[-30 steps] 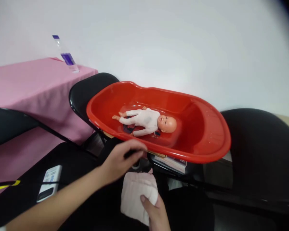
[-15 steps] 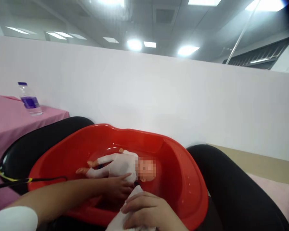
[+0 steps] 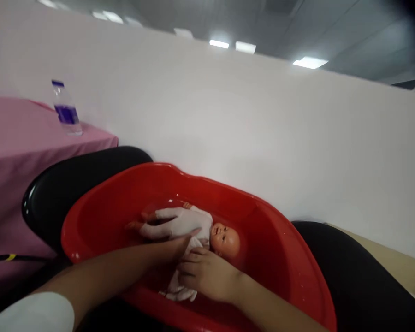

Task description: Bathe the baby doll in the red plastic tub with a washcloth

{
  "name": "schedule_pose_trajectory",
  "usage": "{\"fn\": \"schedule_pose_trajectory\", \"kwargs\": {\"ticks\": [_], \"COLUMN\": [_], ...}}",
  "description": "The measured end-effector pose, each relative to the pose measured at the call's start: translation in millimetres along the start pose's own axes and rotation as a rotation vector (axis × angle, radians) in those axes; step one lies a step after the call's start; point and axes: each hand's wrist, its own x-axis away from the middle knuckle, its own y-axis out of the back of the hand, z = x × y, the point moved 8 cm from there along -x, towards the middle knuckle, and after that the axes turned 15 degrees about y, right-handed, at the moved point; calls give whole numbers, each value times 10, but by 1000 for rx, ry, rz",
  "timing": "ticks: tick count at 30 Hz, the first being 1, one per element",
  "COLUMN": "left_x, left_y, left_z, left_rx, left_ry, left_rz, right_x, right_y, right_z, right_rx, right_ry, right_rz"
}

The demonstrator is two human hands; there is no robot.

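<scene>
A baby doll [image 3: 188, 224] in white clothing lies on its back in a red tub [image 3: 313, 281], its head to the right. My left hand [image 3: 180, 243] holds the doll's near side, with the thumb on its torso; the other fingers are mostly hidden. My right hand [image 3: 207, 273] is closed on a whitish cloth [image 3: 181, 288], pressing it near the doll's shoulder beside my left hand. The cloth's lower end hangs crumpled below the fingers. The doll's near arm is hidden by my hands.
Black chair-like supports [image 3: 79, 180] stand left and right of the tub. A clear bottle with a purple label [image 3: 67, 114] stands on a pink-covered table [image 3: 17, 133]. A white partition [image 3: 228, 120] rises behind the tub. A black cable with yellow bands [image 3: 20, 257] runs at the lower left.
My right hand has moved forward with the cloth, from the tub's near side to the doll's shoulder. My left hand stays at the doll's side. The view has tilted down.
</scene>
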Motion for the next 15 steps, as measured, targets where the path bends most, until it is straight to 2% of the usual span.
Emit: {"fn": "schedule_pose_trajectory", "kwargs": {"ticks": [2,4,6,12,15], "left_x": [135,185,160,77,41], "left_y": [-204,-274,-265,-40,92], "left_z": [-225,-320,-385,-455,-420], "left_rx": [114,196,214,57,34], "left_ry": [-312,-441,-528,-729,-752], "left_rz": [275,369,314,-95,-176], "right_x": [-4,-1,5,-8,-142], "right_y": [-207,-376,-489,-576,-575], "right_z": [8,11,13,63,106], "right_rx": [-6,-32,-43,40,65], "right_ry": [32,44,56,184,297], "right_rz": [67,107,120,132,110]}}
